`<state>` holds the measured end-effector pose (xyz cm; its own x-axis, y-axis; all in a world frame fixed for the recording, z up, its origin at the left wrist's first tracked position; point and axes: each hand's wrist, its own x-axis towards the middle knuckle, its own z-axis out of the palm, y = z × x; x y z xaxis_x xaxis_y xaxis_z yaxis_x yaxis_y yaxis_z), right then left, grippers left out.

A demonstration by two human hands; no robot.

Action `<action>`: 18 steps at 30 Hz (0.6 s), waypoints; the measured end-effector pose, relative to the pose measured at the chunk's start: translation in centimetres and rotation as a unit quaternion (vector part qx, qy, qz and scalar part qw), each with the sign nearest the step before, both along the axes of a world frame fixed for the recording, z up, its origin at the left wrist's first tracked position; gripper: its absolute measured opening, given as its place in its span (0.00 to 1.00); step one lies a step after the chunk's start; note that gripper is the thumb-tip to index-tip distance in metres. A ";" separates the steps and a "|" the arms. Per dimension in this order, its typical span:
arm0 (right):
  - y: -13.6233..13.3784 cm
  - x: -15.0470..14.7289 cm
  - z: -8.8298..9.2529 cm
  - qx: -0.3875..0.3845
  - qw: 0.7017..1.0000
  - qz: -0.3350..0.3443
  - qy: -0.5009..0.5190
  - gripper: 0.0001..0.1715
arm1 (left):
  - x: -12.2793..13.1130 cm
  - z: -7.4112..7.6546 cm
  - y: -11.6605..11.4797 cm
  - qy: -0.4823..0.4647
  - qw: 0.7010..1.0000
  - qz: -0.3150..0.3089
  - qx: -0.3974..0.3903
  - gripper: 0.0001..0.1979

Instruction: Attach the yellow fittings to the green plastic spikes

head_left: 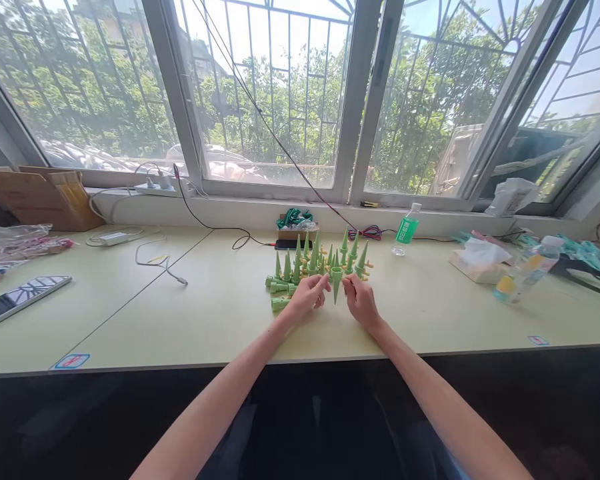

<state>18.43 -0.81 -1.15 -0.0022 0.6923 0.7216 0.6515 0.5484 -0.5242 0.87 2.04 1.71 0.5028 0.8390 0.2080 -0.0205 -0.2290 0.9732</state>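
A green watering spike [335, 285], point down and its round open end up, is between my two hands just above the table. My left hand [307, 295] has its fingers pinched at the left side of the spike's upper part. On the other side, my right hand [362, 301] is closed with thumb and forefinger together at the spike's right side; any small part inside those fingers is hidden. Behind both hands stand several upright green spikes [299, 260] with small yellow parts. Some green tube-like pieces [280, 304] lie left of my left hand.
Behind the spikes lie a black phone [294, 245] and a small box [291, 235] of green material. A green-labelled bottle [406, 230], a tissue box [480, 263] and another bottle [527, 272] stand to the right. A white cable [163, 261] and a tablet [23, 303] lie left.
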 end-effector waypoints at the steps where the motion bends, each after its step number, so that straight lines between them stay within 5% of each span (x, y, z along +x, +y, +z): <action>1: -0.1 0.0 0.1 0.002 1.000 0.005 -0.002 0.18 | 0.0 0.0 0.0 -0.004 1.000 -0.004 -0.016 0.29; 8: -0.5 -0.3 0.6 -0.011 0.997 0.068 -0.041 0.16 | -0.2 -0.2 0.0 0.015 0.992 -0.076 -0.097 0.41; 18: -0.2 -0.1 -0.1 -0.038 0.996 0.078 -0.028 0.18 | -0.5 -0.6 0.6 -0.005 0.980 -0.101 -0.171 0.39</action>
<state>18.36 -1.00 -1.30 -0.1526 0.7337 0.6622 0.5909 0.6048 -0.5339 0.40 2.63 1.13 0.6653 0.7441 -0.0614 -0.0419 0.1193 0.9920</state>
